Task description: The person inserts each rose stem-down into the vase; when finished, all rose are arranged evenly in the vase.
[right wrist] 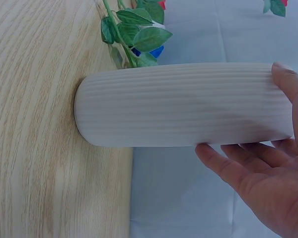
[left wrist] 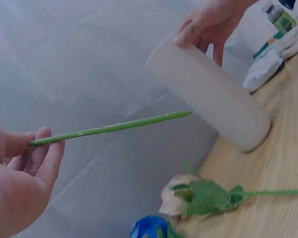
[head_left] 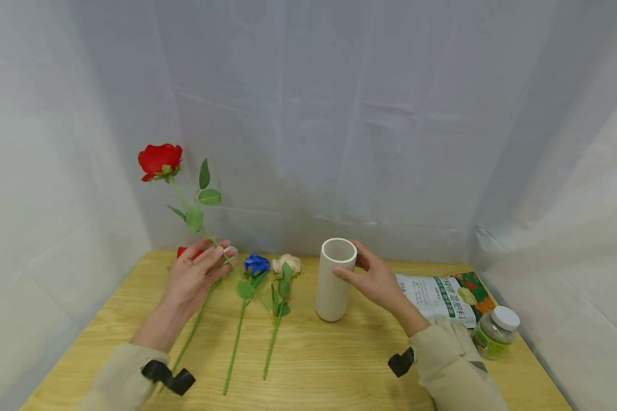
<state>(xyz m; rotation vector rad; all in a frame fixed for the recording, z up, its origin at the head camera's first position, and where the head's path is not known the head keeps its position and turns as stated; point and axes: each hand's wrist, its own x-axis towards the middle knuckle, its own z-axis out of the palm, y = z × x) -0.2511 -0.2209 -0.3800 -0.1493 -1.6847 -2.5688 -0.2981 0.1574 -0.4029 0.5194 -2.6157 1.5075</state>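
My left hand point(head_left: 192, 279) pinches the green stem of a red rose point(head_left: 159, 161) between thumb and fingers. The bloom is raised up and to the left, and the stem's cut end point(left wrist: 176, 115) points toward the vase in the left wrist view. A white ribbed vase point(head_left: 333, 291) stands upright on the table, its mouth showing no flowers. My right hand point(head_left: 377, 279) holds the vase near its rim, thumb on the near side and fingers around the back. Between the hands lie a blue rose point(head_left: 257, 264) and a cream rose point(head_left: 288, 264), stems toward me.
A second red rose point(head_left: 187, 252) lies on the wooden table point(head_left: 298, 359), partly behind my left hand. At the right are a white printed bag point(head_left: 434, 294) and a clear jar point(head_left: 496, 331) with a white lid. Pale curtains point(head_left: 308, 125) enclose the table.
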